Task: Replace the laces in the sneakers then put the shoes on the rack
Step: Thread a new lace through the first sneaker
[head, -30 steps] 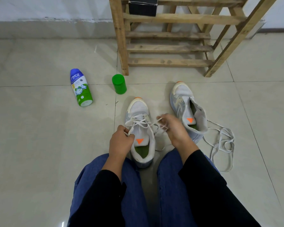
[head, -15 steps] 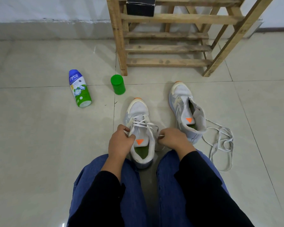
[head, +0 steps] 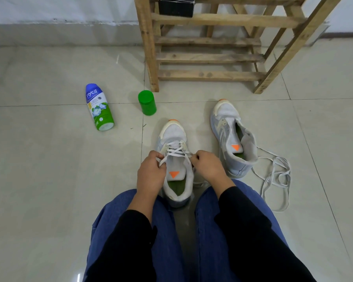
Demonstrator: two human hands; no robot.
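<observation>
Lacing grey-white mesh sneaker (head: pixel 174 135).
Left hand (head: pixel 150 175) and right hand (head: pixel 207 169) each pinch the white flat lace (head: pixel 176 153) over its tongue; matching unlaced sneaker (head: pixel 231 137) just right.

Lower centre: one sneaker (head: pixel 174 159) stands on the floor (head: pixel 49 180) between the person's knees, toe toward the top of the frame. The left hand (head: pixel 150 174) is at its left side and the right hand (head: pixel 208 166) at its right, each pinching the threaded lace (head: pixel 176 152). Right of it and slightly higher stands the second sneaker (head: pixel 232 139); a loose lace (head: pixel 275 180) lies just right of its heel. Upper centre: the rack (head: pixel 208 58), with a box (head: pixel 175 6) on a shelf. A cap (head: pixel 147 102) stands by the rack's left foot; a bottle (head: pixel 99 107) lies farther left.
</observation>
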